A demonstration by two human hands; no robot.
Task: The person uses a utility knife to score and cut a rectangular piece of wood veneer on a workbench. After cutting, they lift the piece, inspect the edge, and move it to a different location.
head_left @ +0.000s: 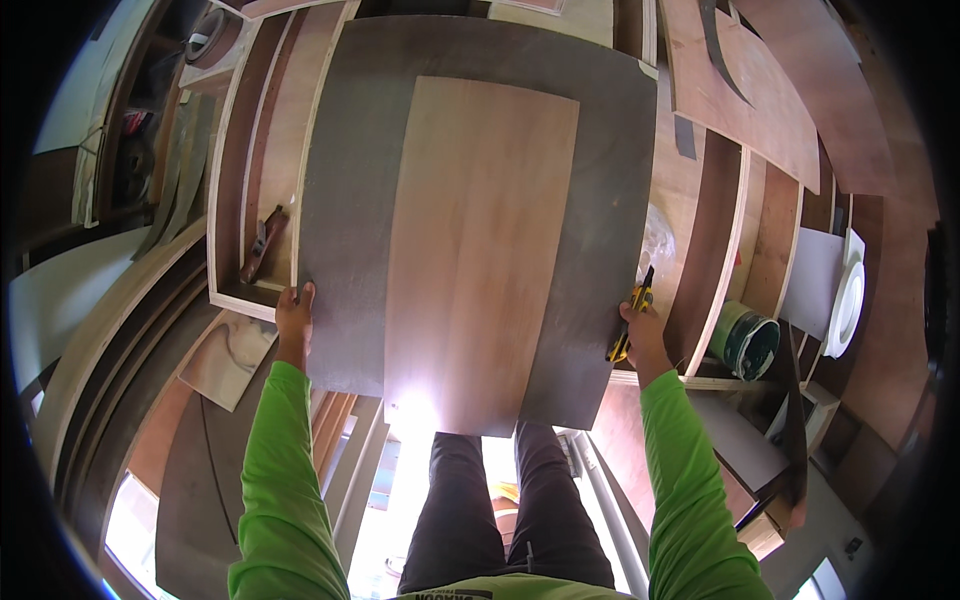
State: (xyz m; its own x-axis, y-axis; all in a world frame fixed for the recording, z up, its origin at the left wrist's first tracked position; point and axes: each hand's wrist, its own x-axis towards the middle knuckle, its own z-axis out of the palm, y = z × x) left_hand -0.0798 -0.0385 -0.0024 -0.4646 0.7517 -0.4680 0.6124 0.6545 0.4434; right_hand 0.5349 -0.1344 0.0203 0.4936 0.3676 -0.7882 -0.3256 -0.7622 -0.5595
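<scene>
A large dark grey panel [350,200] lies in front of me across an open wooden frame. On top of it rests a smaller reddish-brown wood sheet [480,260], whose near end reaches the grey panel's near side. My left hand [294,322] grips the grey panel's left edge near its front corner, thumb on top; the fingers underneath are hidden. At the right edge, my right hand [646,335] is closed round a yellow and black utility knife [620,345] and lies against the panel. The knife's dark tip points away from me.
A hand plane [262,245] lies in the left compartment of the wooden frame [213,220]. To the right are a paint-smeared green can [742,338], a white round lid [848,308] and leaning plywood sheets [745,90]. Curved boards [110,370] stand at the left.
</scene>
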